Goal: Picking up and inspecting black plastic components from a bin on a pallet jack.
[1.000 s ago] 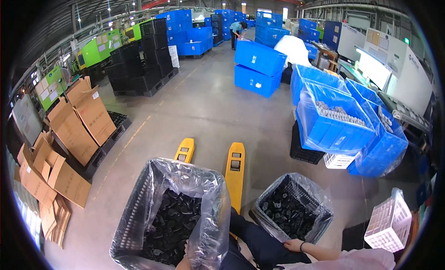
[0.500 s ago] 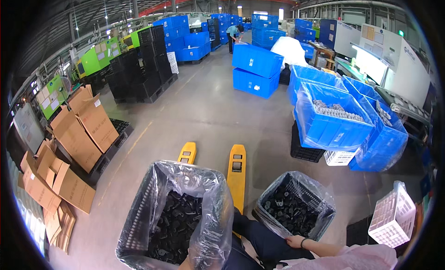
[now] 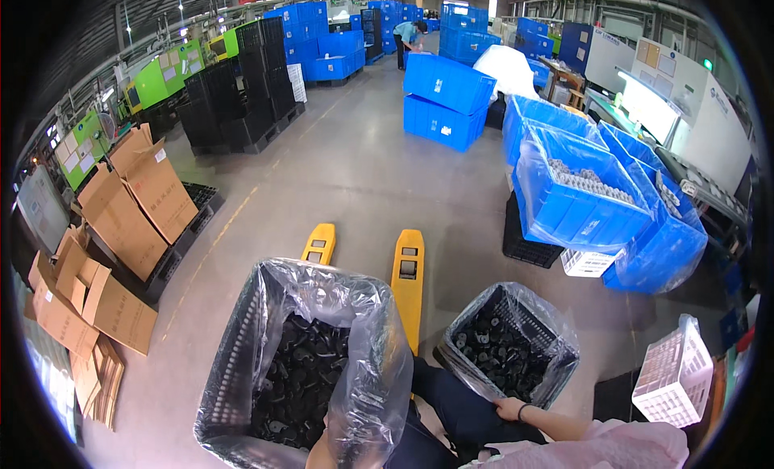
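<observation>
Two lined black crates of dark parts sit on the floor. Right hand (image 3: 509, 408) grips the right crate's (image 3: 516, 348) near rim; left hand (image 3: 321, 453), barely visible, touches the left crate (image 3: 266, 364), grip unclear.

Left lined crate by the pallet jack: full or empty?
Partly full: black parts cover the black crate's bottom, well below the rim of its clear liner.
</observation>
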`<state>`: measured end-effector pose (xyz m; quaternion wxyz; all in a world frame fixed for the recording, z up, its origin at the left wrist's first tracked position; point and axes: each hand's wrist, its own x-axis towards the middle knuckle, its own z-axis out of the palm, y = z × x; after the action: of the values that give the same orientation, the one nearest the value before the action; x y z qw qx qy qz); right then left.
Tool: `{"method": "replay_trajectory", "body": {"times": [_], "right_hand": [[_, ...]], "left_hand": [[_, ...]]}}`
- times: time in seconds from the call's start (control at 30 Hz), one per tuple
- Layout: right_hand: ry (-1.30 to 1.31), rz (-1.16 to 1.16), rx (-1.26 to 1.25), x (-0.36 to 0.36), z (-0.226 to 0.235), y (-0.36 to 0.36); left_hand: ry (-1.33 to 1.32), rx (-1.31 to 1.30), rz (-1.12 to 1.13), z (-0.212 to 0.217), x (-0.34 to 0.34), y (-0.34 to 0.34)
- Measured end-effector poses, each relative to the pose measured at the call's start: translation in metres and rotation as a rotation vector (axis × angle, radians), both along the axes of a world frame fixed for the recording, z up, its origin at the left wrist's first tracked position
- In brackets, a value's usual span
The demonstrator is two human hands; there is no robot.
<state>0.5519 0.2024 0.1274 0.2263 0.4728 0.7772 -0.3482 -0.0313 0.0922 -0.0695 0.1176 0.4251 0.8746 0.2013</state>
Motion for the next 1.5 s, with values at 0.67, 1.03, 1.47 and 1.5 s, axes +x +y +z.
{"method": "replay_trajectory", "body": {"times": [0.67,1.03,1.47,1.5], "right_hand": [[0.953,0.081,-0.101,-0.16,0.166,0.036],[1.129,0.288,-0.378,-0.214,0.261,0.016],[1.3,0.012,-0.013,-0.16,0.234,0.022],[1.405,-0.229,-0.363,-0.161,0.232,0.022]], "left_hand": [[-1.584,1.156,0.7,0.343,0.121,-0.073],[-1.222,0.825,0.018,0.411,0.281,-0.034],[-1.323,0.94,0.103,0.406,0.328,-0.014],[-1.348,0.937,0.103,0.408,0.328,-0.016]]}}
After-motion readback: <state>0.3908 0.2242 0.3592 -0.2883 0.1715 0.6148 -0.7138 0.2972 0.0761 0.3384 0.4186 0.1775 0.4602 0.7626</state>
